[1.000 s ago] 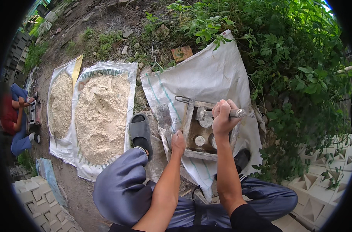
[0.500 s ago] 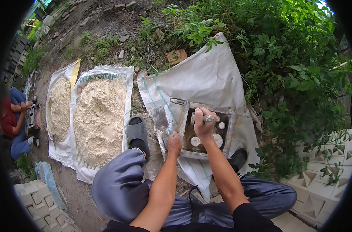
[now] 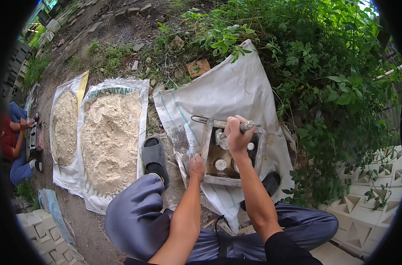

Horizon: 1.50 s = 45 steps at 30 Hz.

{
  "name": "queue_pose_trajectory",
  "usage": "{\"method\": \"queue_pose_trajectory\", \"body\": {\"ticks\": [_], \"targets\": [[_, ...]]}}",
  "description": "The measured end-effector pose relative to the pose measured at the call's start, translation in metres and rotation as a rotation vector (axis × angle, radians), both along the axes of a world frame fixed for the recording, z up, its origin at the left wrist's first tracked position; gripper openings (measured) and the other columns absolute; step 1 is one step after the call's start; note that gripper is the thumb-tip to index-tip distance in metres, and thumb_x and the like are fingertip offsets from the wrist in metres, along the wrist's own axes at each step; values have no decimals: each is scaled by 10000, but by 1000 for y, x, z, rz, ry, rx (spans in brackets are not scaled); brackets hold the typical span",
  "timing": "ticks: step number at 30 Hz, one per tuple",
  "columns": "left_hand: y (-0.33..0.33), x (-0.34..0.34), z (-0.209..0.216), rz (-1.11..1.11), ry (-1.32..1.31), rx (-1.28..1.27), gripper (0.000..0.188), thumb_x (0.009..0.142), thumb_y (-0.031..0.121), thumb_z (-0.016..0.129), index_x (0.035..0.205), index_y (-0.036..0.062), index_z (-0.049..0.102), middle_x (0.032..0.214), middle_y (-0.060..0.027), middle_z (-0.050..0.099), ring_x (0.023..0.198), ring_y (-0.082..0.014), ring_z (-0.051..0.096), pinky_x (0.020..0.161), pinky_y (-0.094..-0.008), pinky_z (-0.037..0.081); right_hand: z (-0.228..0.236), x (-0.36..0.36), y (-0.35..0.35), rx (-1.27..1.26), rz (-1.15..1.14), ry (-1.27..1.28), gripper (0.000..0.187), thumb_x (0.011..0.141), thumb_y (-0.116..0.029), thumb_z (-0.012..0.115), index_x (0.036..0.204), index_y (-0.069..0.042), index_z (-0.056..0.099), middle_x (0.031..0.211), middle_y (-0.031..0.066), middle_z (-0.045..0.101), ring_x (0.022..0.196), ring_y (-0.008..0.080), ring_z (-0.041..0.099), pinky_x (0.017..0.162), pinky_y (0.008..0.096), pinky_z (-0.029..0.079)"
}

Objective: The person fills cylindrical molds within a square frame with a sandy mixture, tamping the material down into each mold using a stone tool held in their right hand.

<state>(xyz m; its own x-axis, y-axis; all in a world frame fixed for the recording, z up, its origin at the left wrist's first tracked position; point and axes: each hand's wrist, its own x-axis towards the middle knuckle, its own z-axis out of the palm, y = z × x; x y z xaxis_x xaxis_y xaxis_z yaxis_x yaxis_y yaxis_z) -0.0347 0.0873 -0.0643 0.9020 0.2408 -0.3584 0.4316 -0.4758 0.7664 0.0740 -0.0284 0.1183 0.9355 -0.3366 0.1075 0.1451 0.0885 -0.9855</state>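
Note:
A square, dust-covered mould frame (image 3: 223,180) lies on a white woven sack (image 3: 227,92) between my feet. Inside it are pale round pieces, among them a white disc (image 3: 220,164) near the front left and a smaller one (image 3: 251,146) at the right. My right hand (image 3: 238,137) is wrapped round a short, thick grey rod (image 3: 247,126) above the frame; its lower end is hidden. Close against the frame's left side, my left hand (image 3: 196,167) is closed, and what it grips is hidden. Beyond it lies a flat grey plate (image 3: 179,136). A wire loop (image 3: 199,119) sticks out at the frame's far left corner.
Two sacks at left carry heaps of pale powder (image 3: 111,137) (image 3: 65,126). Dense plants (image 3: 324,84) stand at the right, above stacked patterned blocks (image 3: 364,216). Another person (image 3: 16,137) sits at the far left. A brick piece (image 3: 198,68) lies behind the sack.
My right hand has moved slightly right and away from me with the rod, uncovering more of the frame's inside. My left hand stays by the frame's left side.

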Motion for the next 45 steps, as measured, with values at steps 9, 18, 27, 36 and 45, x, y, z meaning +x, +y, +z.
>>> {"method": "queue_pose_trajectory", "body": {"ticks": [9,18,27,36,45], "targets": [[3,-6,-10,-149,3,111,400,913,264,290,938,-24,566,1002,-307,596,952,-507,526,847,-533,404,-21,-14,2,-390,15,-71,345,836,-83,520,540,-16,357,456,15,339,426,99,344,429,340,286],[-9,0,2,-58,-32,49,418,917,271,286,934,-27,578,980,-327,587,965,-509,516,852,-526,392,-40,-39,-4,-338,-78,-160,341,850,-76,465,531,-57,346,476,-34,381,430,41,316,395,242,241],[0,-1,6,45,62,-100,545,921,360,284,970,-62,625,987,-334,589,1009,-494,523,883,-498,395,33,-44,9,132,-170,67,377,848,-67,521,504,-69,365,473,-47,388,423,31,336,387,254,242],[5,-4,11,-21,106,-26,464,931,291,275,1034,-23,600,1043,-318,587,1019,-483,528,878,-503,406,53,-42,7,173,-159,15,342,843,-64,501,523,-42,382,482,-36,384,425,39,332,378,249,243],[5,-4,-9,-141,38,134,273,920,149,330,997,7,551,999,-304,598,942,-463,564,801,-518,445,14,-12,9,35,-83,81,321,840,-43,460,547,-82,336,482,-34,328,402,51,273,368,249,241]]}}
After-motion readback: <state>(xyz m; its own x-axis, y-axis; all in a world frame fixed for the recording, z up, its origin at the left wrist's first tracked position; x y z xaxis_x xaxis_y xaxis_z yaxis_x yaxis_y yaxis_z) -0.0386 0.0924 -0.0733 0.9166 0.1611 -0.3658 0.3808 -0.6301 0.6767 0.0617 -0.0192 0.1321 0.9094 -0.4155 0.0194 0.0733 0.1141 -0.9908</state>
